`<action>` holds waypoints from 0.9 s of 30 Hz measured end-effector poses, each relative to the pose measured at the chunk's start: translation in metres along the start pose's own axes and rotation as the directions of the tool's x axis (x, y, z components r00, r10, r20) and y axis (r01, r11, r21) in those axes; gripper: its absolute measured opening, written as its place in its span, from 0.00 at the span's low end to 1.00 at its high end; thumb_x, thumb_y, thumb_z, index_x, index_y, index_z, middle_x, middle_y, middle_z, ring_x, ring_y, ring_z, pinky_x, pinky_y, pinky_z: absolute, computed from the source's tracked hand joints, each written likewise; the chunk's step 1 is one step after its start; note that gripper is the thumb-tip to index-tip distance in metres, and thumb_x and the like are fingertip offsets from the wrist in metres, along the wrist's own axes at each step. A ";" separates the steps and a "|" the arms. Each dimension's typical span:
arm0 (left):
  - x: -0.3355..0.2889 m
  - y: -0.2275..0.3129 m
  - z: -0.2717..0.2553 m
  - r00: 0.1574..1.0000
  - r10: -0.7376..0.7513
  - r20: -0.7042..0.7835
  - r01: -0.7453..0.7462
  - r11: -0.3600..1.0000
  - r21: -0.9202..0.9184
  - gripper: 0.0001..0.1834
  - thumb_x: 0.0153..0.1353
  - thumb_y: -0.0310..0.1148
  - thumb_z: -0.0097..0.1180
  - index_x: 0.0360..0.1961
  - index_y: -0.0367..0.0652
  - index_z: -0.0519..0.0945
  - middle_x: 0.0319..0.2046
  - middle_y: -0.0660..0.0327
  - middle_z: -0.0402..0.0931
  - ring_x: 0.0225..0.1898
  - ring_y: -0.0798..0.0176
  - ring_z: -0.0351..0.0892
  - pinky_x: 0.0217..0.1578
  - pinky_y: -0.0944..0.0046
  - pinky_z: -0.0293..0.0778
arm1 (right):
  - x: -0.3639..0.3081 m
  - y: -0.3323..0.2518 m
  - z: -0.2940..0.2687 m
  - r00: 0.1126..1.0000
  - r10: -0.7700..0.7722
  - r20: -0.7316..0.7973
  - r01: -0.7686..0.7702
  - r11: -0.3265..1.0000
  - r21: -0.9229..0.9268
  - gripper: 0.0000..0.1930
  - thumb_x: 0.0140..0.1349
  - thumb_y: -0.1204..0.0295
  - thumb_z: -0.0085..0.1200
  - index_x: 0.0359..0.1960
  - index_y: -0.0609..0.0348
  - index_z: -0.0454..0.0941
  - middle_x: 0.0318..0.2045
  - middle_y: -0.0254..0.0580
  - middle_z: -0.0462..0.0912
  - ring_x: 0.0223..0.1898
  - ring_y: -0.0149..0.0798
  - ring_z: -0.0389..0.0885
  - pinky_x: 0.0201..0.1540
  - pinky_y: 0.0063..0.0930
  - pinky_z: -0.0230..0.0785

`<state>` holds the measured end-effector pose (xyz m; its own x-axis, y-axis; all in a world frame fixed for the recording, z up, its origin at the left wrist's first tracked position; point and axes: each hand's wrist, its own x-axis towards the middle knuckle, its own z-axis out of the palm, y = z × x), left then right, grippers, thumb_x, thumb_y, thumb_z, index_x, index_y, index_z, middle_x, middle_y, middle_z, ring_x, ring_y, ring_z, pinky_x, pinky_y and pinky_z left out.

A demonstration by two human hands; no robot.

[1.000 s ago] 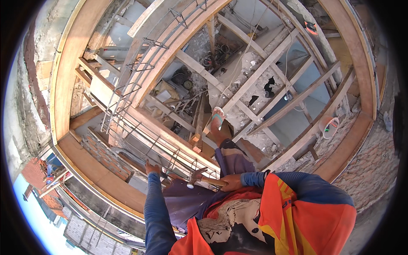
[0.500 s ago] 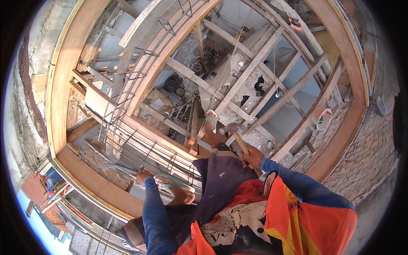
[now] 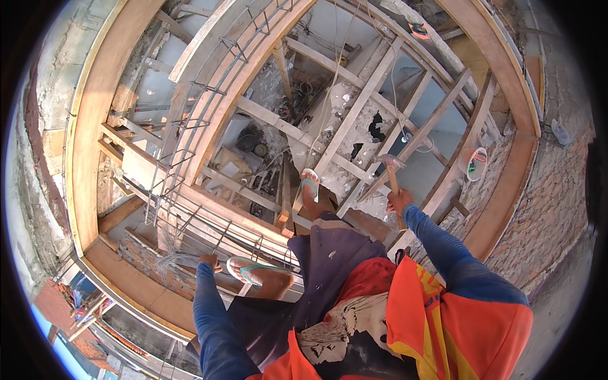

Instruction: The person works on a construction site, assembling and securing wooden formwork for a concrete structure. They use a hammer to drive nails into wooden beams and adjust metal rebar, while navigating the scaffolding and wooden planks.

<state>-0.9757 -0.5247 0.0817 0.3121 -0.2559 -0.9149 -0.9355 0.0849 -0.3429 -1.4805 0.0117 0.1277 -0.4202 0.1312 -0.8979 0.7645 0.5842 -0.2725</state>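
Observation:
My right hand (image 3: 399,201) is closed around the wooden handle of a hammer (image 3: 393,180), held up over the timber framing with its metal head pointing away from me. My left hand (image 3: 209,261) grips a bundle of thin grey wire (image 3: 172,261), its loose strands fanning out to the left. That hand is beside my left sandalled foot (image 3: 259,272) and close to the rebar cage (image 3: 221,231) inside the wooden formwork (image 3: 244,218). My right foot (image 3: 310,187) rests ahead of me among the timbers.
Wooden beams (image 3: 278,119) cross above a lower level strewn with rubble (image 3: 345,120). A white tub (image 3: 474,166) stands on the brickwork at right. Formwork boards (image 3: 506,196) border the right side, and a pale cable (image 3: 396,88) hangs among the beams. An orange item (image 3: 418,30) lies far right.
My right hand has moved right and farther away, lifting the hammer over the beams. My left hand has shifted slightly left and nearer with the wire. The view has shifted a little.

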 end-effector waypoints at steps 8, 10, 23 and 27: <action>-0.054 -0.012 -0.030 0.919 0.088 0.385 0.078 0.914 -0.397 0.46 0.62 0.35 0.59 0.73 0.56 0.42 0.72 0.52 0.47 0.71 0.37 0.45 0.61 0.29 0.60 | -0.021 0.040 -0.024 0.998 -0.009 0.056 0.019 0.982 -0.188 0.07 0.58 0.75 0.53 0.36 0.65 0.72 0.20 0.41 0.77 0.18 0.35 0.79 0.21 0.31 0.78; -0.050 -0.014 -0.014 0.975 0.160 0.156 -0.056 0.851 -0.523 0.48 0.61 0.35 0.61 0.73 0.59 0.41 0.70 0.45 0.50 0.69 0.38 0.51 0.59 0.29 0.59 | -0.019 0.059 -0.033 0.997 -0.002 0.071 0.016 0.981 -0.194 0.07 0.58 0.76 0.54 0.37 0.65 0.73 0.20 0.42 0.78 0.18 0.36 0.79 0.20 0.32 0.78; -0.012 0.000 0.095 0.757 -0.011 -0.654 -0.352 0.836 -0.421 0.53 0.49 0.30 0.62 0.72 0.42 0.43 0.69 0.44 0.51 0.69 0.46 0.54 0.69 0.58 0.54 | -0.051 0.011 -0.102 0.984 -0.112 -0.141 0.088 0.983 -0.163 0.10 0.58 0.74 0.54 0.39 0.66 0.72 0.19 0.45 0.80 0.19 0.38 0.82 0.21 0.31 0.80; -0.022 0.026 0.100 0.736 -0.186 -0.651 -0.232 0.834 -0.500 0.48 0.50 0.21 0.53 0.72 0.53 0.47 0.70 0.48 0.52 0.71 0.50 0.53 0.70 0.57 0.54 | -0.074 0.022 -0.101 0.959 -0.128 -0.253 0.090 0.983 -0.157 0.11 0.57 0.75 0.53 0.41 0.67 0.73 0.20 0.46 0.81 0.18 0.39 0.83 0.20 0.33 0.80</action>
<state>-0.9902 -0.4205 0.0721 0.2961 -0.8308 -0.4714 -0.9355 -0.3518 0.0324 -1.4813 0.0958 0.2234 -0.6249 0.2538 -0.7383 0.6373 0.7121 -0.2946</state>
